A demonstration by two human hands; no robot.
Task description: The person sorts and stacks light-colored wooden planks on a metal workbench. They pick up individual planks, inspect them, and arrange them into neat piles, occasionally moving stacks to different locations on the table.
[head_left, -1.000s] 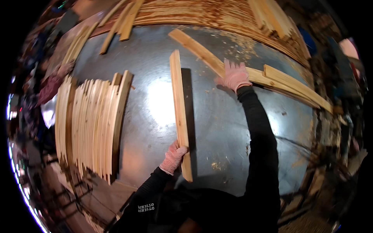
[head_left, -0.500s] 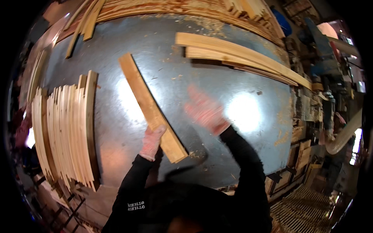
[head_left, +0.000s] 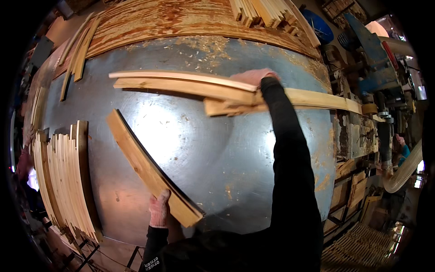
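My left hand, in a pale pinkish knit glove, grips the near end of a wooden board with its thumb on top. This board slants from the upper left toward me, and a second layer shows at its near end. Farther off, my right hand, gloved alike and slightly blurred, is closed over the right end of a pair of long, thin wooden strips that point left. Its fingers are partly hidden. Just under and beside them, more boards run rightward along the metal tabletop.
A row of upright-looking light strips lies at the left. Several strips cross the far left corner. Beyond is a plywood sheet bearing a stack of sticks. Machinery with a hose stands at the right.
My right hand has reached forward from above the table onto the far boards, and two strips now extend farther left. My left hand keeps its grip on the board; the view has shifted.
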